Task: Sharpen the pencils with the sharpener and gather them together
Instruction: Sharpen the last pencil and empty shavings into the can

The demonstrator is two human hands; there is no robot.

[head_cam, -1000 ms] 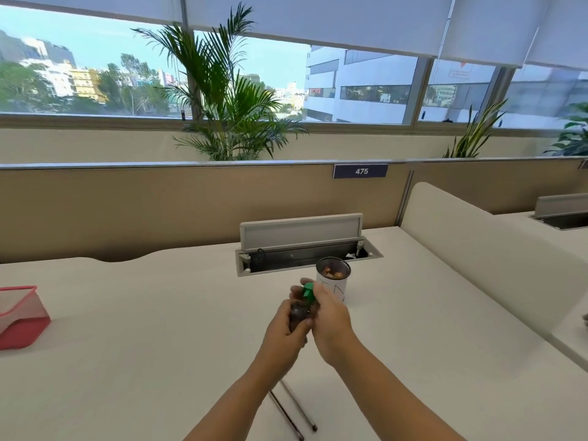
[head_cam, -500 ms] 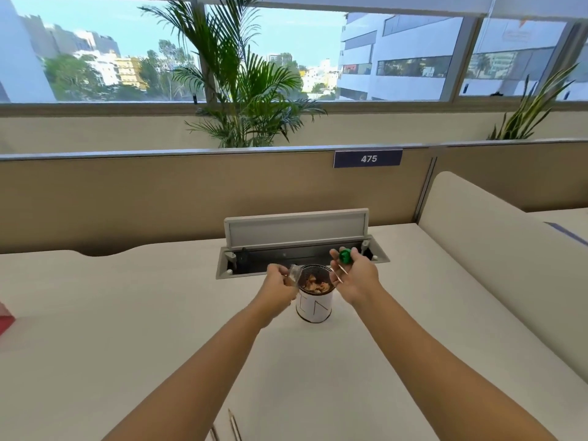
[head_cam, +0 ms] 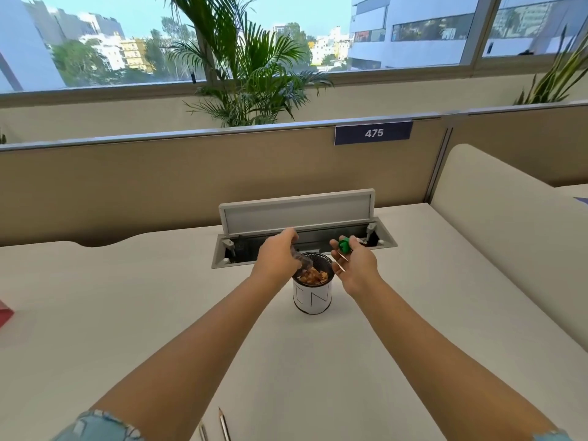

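Note:
My left hand [head_cam: 277,254] grips the clear shavings container [head_cam: 300,261] of the sharpener, tipped over a white cup [head_cam: 313,299] that holds brown pencil shavings. My right hand [head_cam: 353,264] holds the green sharpener top [head_cam: 344,244] in its fingertips and a thin pencil [head_cam: 340,264] lies across its palm. Both hands hover at the cup's rim, left and right of it. Two pencils [head_cam: 223,424] lie on the white desk [head_cam: 95,313] at the bottom edge between my forearms.
An open cable tray with a raised grey lid [head_cam: 297,211] sits just behind the cup. A beige partition with the sign 475 [head_cam: 373,133] backs the desk. A padded divider [head_cam: 509,218] bounds the right side. A red box corner [head_cam: 5,315] shows at far left.
The sharpener came apart: my left hand took the clear container and tipped it over the cup, my right hand drew the green top aside. Both hands reached forward to the cup.

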